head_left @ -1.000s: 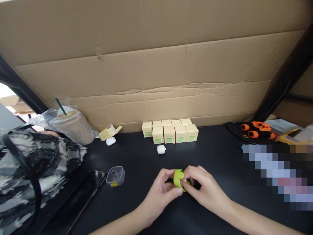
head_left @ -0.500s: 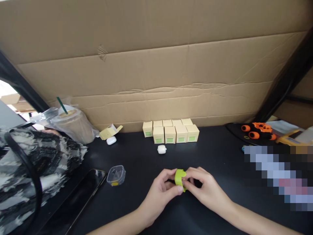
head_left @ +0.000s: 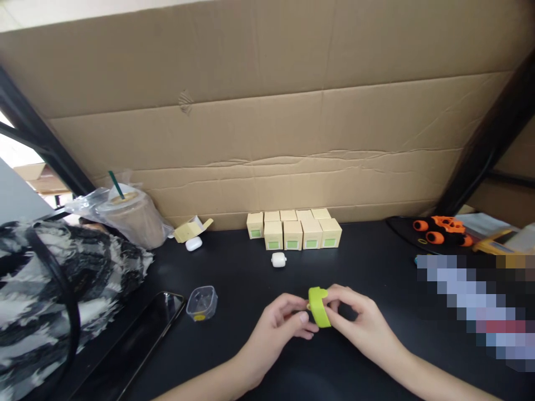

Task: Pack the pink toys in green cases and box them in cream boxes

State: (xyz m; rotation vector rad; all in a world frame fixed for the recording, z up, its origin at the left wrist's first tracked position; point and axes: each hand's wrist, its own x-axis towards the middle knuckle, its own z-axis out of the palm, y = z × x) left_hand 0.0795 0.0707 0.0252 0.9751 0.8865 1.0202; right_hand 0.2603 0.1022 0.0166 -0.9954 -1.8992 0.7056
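nine small cream boxes with green labels [head_left: 301,234] in two rows at the far wall, plus one opened box [head_left: 191,228] far left. two white earbud cases [head_left: 278,259], one green silicone cover [head_left: 320,307], one clear plastic shell [head_left: 202,303], one phone [head_left: 137,345], one iced drink cup [head_left: 136,220], one orange toy truck [head_left: 443,230].

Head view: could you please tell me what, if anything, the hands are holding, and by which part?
Both hands pinch a small lime-green case: the left hand at its left edge, the right hand at its right side.
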